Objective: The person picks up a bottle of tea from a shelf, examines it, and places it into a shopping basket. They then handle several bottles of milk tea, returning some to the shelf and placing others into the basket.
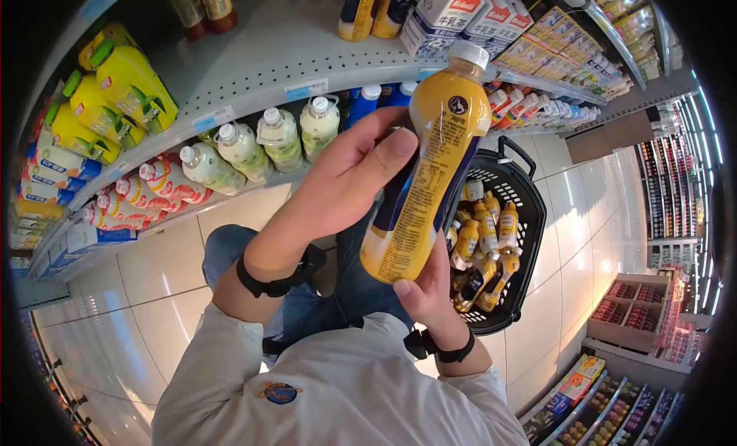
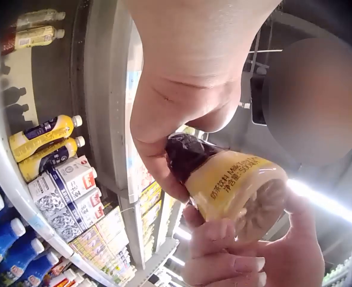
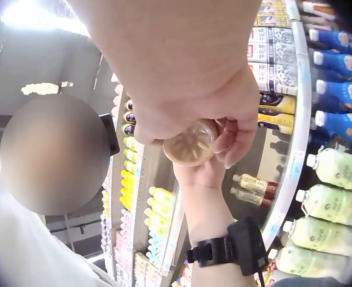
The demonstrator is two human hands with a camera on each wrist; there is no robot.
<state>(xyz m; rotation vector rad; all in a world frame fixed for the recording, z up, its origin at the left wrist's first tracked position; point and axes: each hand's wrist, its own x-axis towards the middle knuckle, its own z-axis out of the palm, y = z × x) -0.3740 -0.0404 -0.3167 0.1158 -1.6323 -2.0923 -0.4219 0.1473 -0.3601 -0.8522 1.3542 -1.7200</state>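
A milk tea bottle with a white cap and a yellow and dark blue label is held up in front of the body, cap end away. My left hand grips its side around the middle, thumb laid along the label. Around the base curl the fingers and thumb of my right hand. Small print on the label faces up in the head view. In the left wrist view the ribbed base of the milk tea bottle shows between the right fingers; the right wrist view looks straight at that base.
On the right, a black shopping basket on the tiled floor contains several similar yellow bottles. Ahead curves a grey shelf bearing milk tea cartons and yellow jugs. Pale green bottles line the shelf below.
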